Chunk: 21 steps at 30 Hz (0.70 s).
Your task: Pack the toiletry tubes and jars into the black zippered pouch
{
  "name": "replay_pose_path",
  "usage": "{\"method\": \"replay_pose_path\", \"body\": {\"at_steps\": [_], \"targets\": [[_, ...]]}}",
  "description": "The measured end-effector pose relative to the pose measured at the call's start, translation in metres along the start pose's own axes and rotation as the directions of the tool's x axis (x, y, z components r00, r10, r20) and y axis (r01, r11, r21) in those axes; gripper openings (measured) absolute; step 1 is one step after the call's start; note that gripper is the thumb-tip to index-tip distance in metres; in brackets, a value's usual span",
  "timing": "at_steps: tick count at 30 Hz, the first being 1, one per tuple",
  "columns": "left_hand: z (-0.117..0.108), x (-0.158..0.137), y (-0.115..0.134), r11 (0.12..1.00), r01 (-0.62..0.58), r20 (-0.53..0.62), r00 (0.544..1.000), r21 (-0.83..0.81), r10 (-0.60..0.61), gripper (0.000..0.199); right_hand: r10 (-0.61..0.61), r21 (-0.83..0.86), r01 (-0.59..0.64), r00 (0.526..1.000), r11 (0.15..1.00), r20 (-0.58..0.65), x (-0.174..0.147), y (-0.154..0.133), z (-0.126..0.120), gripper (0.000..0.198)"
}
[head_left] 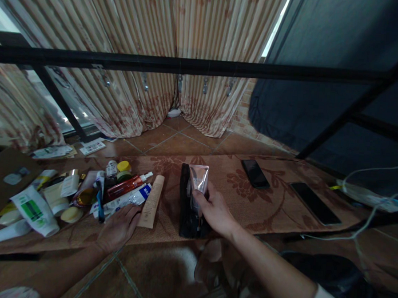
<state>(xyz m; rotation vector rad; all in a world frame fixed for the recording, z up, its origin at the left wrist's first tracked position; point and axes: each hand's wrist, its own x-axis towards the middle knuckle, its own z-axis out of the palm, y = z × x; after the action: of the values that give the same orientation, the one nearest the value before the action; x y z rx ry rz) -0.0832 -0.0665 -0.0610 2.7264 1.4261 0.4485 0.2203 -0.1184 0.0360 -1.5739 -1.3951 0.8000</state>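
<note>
Head view. Right hand (217, 211): closed on one pink tube (199, 175), thumb across its front; tube upright, at the black pouch (184, 217), whether inside it unclear. Left hand (119, 227): lowered beside one beige tube (152, 201), fingers at its near end; whether gripping, cannot tell. One blue-and-white tube (144, 193), just beyond the left hand. One red bottle (123, 186), lying near. Two phones (255, 174), flat on patterned cloth (222, 212), right of the pouch.

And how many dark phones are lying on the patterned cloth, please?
2: one phone lies to the right of the right hand; the other phone lies farther right. I see no others.
</note>
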Motion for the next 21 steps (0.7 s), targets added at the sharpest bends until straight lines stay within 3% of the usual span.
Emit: {"method": "replay_pose_path", "body": {"at_steps": [21], "targets": [[0.0018,-0.0003,-0.0018,1.000,-0.004,0.029,1.000,0.007,0.003,0.028,0.015,-0.017,-0.015,1.000,1.000,0.023,-0.0007,-0.0024,-0.0007,0.022]]}}
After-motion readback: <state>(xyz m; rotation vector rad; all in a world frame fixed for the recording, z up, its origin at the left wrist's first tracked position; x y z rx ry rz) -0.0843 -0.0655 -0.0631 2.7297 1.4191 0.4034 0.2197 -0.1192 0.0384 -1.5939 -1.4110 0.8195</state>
